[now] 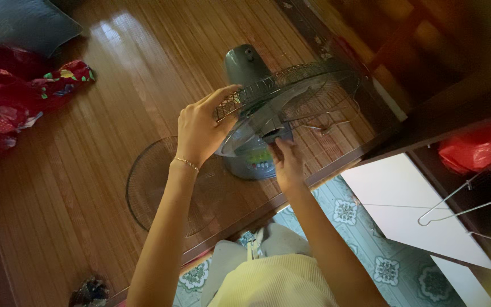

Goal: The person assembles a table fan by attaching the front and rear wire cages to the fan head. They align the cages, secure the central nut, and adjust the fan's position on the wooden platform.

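Note:
A grey table fan [247,67] stands on a wooden bamboo-mat platform [86,142]. Its rear wire guard [296,91] is still around the translucent blades [257,128]. My left hand [200,128] grips the rim of that rear guard at its left side. My right hand [285,159] pinches the dark cap at the centre of the blades. The detached front wire guard [160,182] lies flat on the platform under my left forearm.
Red flowered cloth [7,96] and a grey cushion [21,23] lie at the far left. A small dark cloth [89,291] sits at the platform's near edge. A white board [416,204], a wire hanger [467,207] and a red bag [475,149] are at right above the patterned tile floor [393,267].

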